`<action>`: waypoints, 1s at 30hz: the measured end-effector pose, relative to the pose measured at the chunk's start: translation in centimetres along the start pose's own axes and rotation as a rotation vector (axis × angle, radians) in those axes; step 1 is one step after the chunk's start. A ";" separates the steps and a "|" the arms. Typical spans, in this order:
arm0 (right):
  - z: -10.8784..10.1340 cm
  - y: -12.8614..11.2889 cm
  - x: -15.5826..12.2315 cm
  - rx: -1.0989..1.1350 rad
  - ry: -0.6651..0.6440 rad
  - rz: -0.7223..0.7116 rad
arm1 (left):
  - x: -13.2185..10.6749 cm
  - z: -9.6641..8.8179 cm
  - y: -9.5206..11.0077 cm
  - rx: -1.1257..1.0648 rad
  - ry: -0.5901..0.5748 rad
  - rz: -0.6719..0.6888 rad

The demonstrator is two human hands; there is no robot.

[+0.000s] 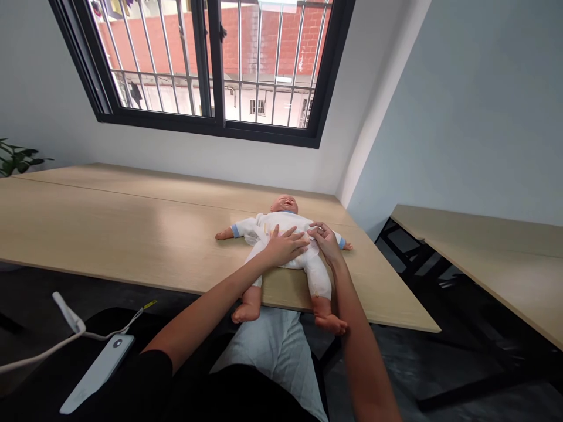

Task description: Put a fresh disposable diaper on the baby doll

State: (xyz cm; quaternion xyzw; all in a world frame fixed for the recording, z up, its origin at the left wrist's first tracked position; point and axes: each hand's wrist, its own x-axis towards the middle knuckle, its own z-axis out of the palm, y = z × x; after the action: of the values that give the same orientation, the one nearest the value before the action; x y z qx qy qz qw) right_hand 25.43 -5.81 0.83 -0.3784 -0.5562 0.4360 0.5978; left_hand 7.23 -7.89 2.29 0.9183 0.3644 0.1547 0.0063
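A baby doll (281, 225) in a white romper with blue cuffs lies on its back near the front edge of a long wooden table (109, 223), its bare feet hanging over the edge. My left hand (284, 246) lies flat on the doll's belly with the fingers stretched out. My right hand (324, 240) rests on the doll's right side at the waist, fingers curled against the white cloth. Whether those fingers pinch the cloth I cannot make out.
A second wooden table (484, 252) stands to the right across a gap of dark floor. A barred window (211, 64) is in the wall behind. A plant (15, 158) shows at far left. A white phone (99, 372) with a cable lies on my lap.
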 end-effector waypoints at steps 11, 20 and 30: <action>1.6 0.4 -0.1 -0.193 -0.090 -0.054 | 0.5 0.4 0.9 0.098 0.042 -0.061; 1.4 0.4 0.1 -0.286 -0.054 -0.028 | 0.5 1.2 0.4 0.075 0.087 -0.034; 1.7 0.4 -0.1 -0.306 -0.015 -0.036 | 0.1 1.0 0.1 -0.019 0.158 -0.017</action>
State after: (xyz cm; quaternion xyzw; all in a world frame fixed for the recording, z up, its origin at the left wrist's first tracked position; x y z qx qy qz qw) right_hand 23.69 -5.82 0.63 -0.4518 -0.6274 0.3380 0.5367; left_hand 7.71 -7.80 1.39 0.8999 0.3703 0.2300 -0.0122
